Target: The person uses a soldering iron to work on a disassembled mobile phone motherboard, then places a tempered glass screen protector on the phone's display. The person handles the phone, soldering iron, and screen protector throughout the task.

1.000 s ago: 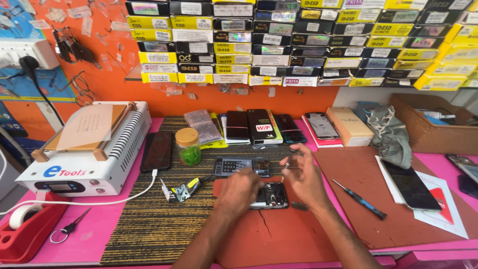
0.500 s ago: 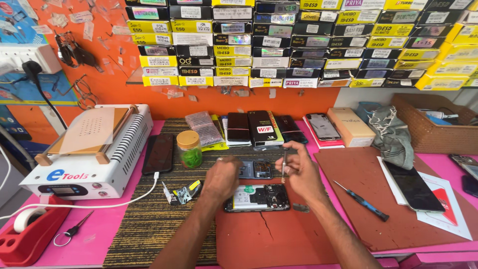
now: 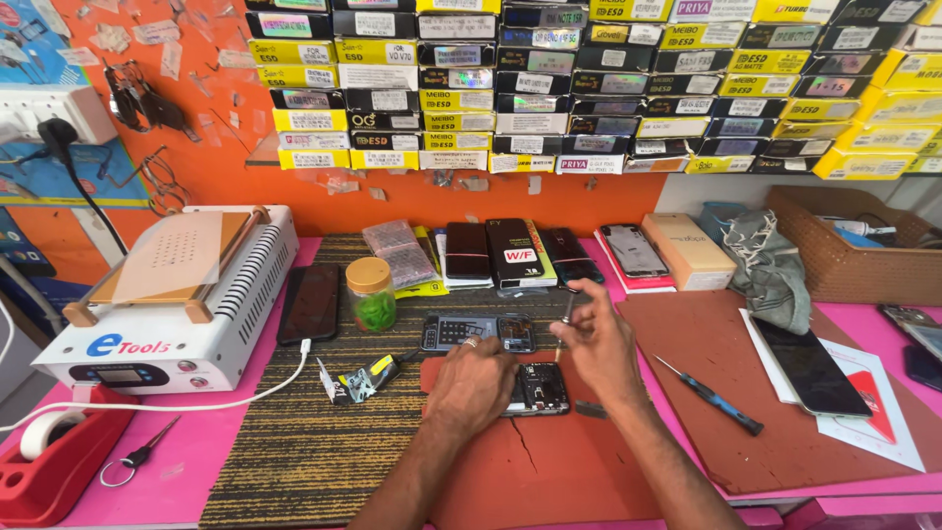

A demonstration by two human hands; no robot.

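Note:
An opened dark phone lies on a brown mat, its inner parts showing. My left hand rests on the phone's left side and pins it to the mat. My right hand is just right of the phone and pinches a thin tool, held nearly upright above the phone's upper right corner. A second opened phone shell lies just beyond the hands.
A white heating machine stands at the left, a green-filled jar and dark phone beside it. A screwdriver lies right of my hands. Phones and boxes line the back; a basket sits far right. Red tape dispenser at front left.
Both hands have shifted slightly toward the back over the opened phone. My right hand has raised the thin tool more upright. The phone stays on the mat.

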